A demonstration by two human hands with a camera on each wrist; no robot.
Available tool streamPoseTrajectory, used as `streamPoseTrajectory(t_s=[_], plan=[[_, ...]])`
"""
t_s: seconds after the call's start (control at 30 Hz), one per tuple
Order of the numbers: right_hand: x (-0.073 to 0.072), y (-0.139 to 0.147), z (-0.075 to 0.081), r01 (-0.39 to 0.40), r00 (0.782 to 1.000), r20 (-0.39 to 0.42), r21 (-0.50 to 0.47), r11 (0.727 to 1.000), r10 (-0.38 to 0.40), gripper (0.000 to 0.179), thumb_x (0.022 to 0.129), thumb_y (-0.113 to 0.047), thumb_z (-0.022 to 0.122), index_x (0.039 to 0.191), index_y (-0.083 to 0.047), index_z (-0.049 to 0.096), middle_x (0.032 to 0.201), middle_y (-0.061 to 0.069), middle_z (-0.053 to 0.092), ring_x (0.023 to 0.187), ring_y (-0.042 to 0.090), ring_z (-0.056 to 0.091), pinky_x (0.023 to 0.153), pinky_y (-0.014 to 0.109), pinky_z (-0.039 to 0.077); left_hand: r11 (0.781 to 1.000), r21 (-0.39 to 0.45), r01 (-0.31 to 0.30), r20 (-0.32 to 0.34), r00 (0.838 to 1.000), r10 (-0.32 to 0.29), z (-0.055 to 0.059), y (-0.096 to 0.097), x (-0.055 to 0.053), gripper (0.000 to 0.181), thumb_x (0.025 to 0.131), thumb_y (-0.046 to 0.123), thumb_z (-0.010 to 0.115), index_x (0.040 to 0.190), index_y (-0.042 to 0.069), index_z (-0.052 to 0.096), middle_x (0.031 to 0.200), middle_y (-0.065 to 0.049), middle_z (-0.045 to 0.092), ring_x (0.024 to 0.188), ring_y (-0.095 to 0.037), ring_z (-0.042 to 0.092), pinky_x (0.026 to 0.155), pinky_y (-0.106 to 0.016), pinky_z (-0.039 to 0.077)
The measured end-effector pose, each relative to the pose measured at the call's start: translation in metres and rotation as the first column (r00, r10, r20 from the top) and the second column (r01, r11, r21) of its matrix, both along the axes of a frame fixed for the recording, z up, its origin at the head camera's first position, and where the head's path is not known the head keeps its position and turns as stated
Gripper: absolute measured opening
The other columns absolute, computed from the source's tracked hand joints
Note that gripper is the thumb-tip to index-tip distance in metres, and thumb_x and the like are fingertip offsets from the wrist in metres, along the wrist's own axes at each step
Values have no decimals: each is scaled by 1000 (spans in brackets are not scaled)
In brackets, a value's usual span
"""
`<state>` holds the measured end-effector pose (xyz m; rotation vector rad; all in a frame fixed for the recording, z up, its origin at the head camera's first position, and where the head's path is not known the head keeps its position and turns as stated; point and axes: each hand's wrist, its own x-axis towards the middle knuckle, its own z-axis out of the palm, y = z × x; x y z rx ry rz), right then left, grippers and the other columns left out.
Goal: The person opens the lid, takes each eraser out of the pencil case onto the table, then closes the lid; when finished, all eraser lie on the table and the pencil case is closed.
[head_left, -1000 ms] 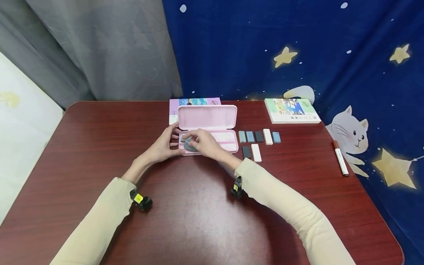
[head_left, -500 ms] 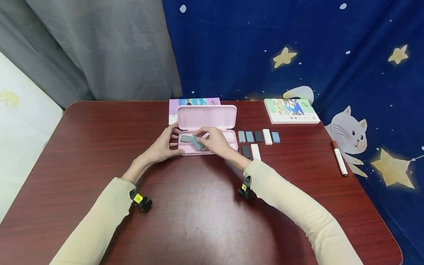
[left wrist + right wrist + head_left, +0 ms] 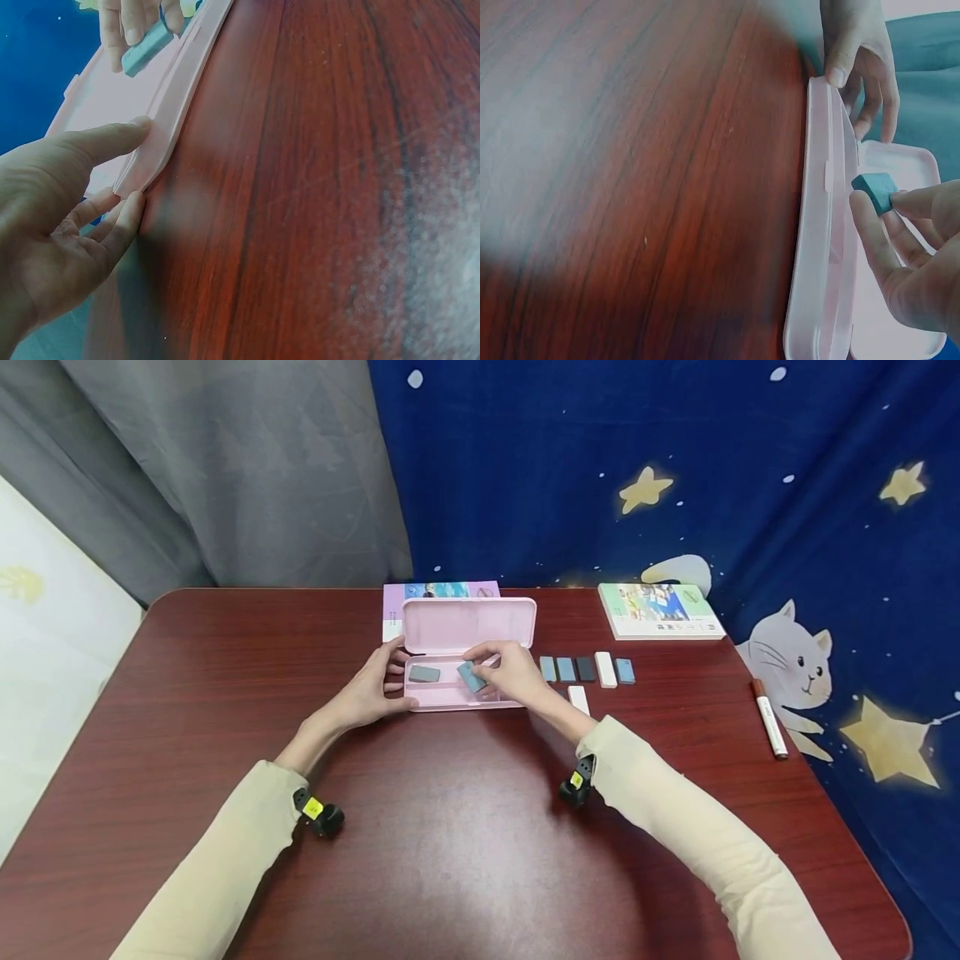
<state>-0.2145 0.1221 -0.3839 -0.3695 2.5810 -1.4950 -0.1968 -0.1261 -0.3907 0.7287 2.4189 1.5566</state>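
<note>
A pink pencil case lies with its lid raised at the back. My left hand grips the case's left end, its thumb at the front rim and the other fingers around the end. Over the middle of the case, my right hand pinches a blue eraser between thumb and fingers, tilted. In the right wrist view the same eraser shows between the fingertips. A grey-green eraser lies in the left part of the back compartment. My right hand hides the case's right end.
Right of the case stand several erasers in a row, blue, dark and white, with another white one in front. A purple book lies behind the lid, a green book at the back right. A marker lies near the right edge.
My right hand has moved right along the case with the blue eraser, from the left part to the middle, uncovering the grey-green eraser. My left hand has stayed at the left end.
</note>
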Motion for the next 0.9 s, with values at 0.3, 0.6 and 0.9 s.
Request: streamPoseTrajectory(t_s=[0.3, 0.6, 0.9], plan=[[2, 18, 1, 49, 996, 73, -54, 997, -45, 22, 89, 0, 65, 110, 0, 70, 97, 13, 67, 68, 22, 67, 60, 39, 58, 1000, 9, 4, -3, 1000, -4, -2, 0, -1, 95, 74, -15, 74, 146, -14, 12, 131, -38, 33, 116, -50, 42, 95, -57, 43], [5, 35, 1, 91, 993, 87, -64, 994, -85, 18, 88, 1, 67, 105, -2, 72, 96, 13, 67, 67, 25, 68, 62, 42, 58, 1000, 9, 0, -3, 1000, 0, -1, 1, 0, 95, 74, -15, 73, 146, -14, 11, 131, -38, 33, 116, -50, 42, 95, -57, 43], [10, 52, 1, 87, 994, 69, -64, 994, -82, 19, 88, 1, 67, 107, -1, 70, 94, 14, 65, 70, 30, 68, 65, 42, 58, 1000, 4, 0, -6, 1000, 0, -1, 0, 0, 96, 74, -15, 74, 146, -14, 11, 131, -38, 32, 115, -50, 42, 95, -57, 43]])
